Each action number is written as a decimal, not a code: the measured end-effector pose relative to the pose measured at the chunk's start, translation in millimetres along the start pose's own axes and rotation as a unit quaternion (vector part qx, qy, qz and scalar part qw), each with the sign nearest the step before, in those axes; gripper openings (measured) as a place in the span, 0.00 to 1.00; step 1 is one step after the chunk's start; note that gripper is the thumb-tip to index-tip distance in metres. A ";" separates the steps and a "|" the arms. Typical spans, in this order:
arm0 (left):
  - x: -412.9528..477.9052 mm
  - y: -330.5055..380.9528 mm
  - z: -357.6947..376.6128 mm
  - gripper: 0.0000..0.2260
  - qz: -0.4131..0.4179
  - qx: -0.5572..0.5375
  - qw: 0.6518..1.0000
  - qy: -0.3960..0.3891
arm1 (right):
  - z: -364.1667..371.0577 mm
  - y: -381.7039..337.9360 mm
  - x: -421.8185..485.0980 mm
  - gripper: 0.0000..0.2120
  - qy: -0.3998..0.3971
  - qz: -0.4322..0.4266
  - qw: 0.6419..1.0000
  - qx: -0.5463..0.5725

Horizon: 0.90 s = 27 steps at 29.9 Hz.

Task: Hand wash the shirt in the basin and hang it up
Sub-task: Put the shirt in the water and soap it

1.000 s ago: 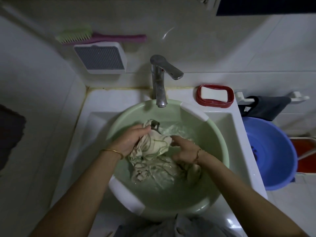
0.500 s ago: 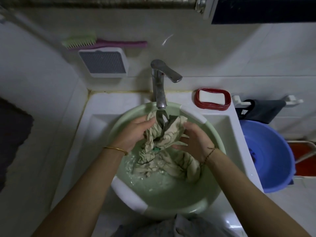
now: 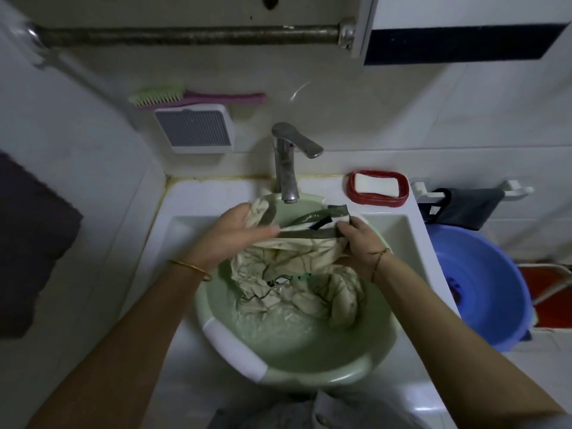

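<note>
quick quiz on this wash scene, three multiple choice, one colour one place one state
1. The basin holding the shirt is: A) green B) blue C) red
2. The soap dish sits: A) left of the faucet B) right of the faucet C) in the basin
3. The shirt is: A) lying untouched B) hung up C) held by both hands
Answers: 1 A, its rim is pale green; 2 B, it sits right of the faucet; 3 C, left hand and right hand each hold its fabric over the basin.
</note>
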<state>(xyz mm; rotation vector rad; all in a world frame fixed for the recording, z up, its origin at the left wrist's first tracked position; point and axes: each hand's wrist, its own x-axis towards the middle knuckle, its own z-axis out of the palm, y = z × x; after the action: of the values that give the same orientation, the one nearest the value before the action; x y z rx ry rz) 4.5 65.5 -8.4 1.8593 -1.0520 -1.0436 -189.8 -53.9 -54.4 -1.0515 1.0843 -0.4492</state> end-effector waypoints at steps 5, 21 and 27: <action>-4.6 -6.3 -13.0 0.21 0.007 0.453 0.891 -0.017 | -2.2 -22.3 -5.8 0.23 -0.016 -0.072 0.987 -0.146; -27.5 53.2 -0.9 0.10 0.116 0.073 0.981 0.140 | -21.2 -59.0 -21.6 0.14 0.003 -0.122 0.986 -0.116; -35.7 93.2 -29.2 0.08 0.162 0.017 0.978 0.131 | -13.5 -120.9 -54.0 0.04 -0.021 -0.225 0.968 -0.108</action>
<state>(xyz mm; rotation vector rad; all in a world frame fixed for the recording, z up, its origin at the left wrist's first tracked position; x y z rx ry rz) -8.4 67.8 94.7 1.7209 -1.1691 -0.5775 -204.2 -76.8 76.0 -1.5056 0.8660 -0.6776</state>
